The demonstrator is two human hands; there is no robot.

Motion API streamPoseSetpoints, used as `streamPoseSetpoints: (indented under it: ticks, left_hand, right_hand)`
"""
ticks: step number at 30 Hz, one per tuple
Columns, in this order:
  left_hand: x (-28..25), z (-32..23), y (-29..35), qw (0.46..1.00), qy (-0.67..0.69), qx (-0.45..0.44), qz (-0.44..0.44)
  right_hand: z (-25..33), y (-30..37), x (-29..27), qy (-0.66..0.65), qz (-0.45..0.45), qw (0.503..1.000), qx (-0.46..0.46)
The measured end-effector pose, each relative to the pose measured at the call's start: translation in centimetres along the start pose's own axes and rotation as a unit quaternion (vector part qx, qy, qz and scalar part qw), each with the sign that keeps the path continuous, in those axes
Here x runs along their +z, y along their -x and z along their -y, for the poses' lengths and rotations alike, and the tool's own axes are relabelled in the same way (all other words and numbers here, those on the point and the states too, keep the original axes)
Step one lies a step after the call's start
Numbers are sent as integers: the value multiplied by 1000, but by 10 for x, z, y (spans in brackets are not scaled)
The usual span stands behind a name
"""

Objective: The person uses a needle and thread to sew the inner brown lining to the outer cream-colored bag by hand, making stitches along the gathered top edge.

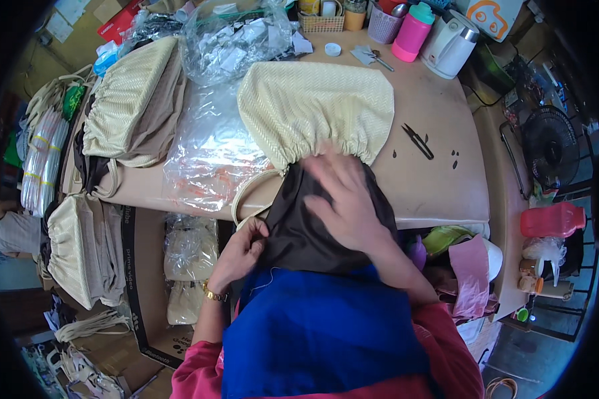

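A cream woven bag (pixel 319 100) with a gathered mouth lies on the table in front of me. Out of that mouth toward me spreads its dark brown lining (pixel 293 223), its near end reaching my lap. My left hand (pixel 241 253) pinches the lining's left edge. Stretched over the lining, my right hand (pixel 345 203) is slightly blurred, its fingers apart and their tips at the gathers. A cream strap (pixel 241 193) curves from the bag's left side down to near my left hand. A loose thread hangs on the lining's near edge.
Black thread snips (pixel 417 141) lie right of the bag. Flat clear plastic (pixel 209 143) and a bag of scraps (pixel 236 43) are to its left. Stacked cream bags (pixel 130 106) stand farther left. A pink bottle (pixel 412 33) and white kettle (pixel 450 45) line the back right.
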State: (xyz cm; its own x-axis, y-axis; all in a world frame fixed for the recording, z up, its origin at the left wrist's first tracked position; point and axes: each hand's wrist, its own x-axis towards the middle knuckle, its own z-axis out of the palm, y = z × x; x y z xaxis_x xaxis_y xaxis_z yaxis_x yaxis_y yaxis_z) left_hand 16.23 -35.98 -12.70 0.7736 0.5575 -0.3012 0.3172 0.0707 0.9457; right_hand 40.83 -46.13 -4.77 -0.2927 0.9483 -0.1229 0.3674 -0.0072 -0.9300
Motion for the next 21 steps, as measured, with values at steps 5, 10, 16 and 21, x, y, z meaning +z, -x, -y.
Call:
streamPoseSetpoints:
  ticks: [5,10,16,21]
  left_hand:
    - [-8,-21,12,991,-75,68,85]
    - [-19,-15,15,996,18,-36,83]
    - [-21,-28,19,988,43,7,146]
    - [-24,-32,32,987,143,29,67]
  right_hand:
    - [-27,0,45,-180,123,974,-59]
    - [-55,-19,10,-14,-408,913,-5]
    - [-35,-29,30,299,-102,944,-95]
    - [5,39,31,374,-203,905,8]
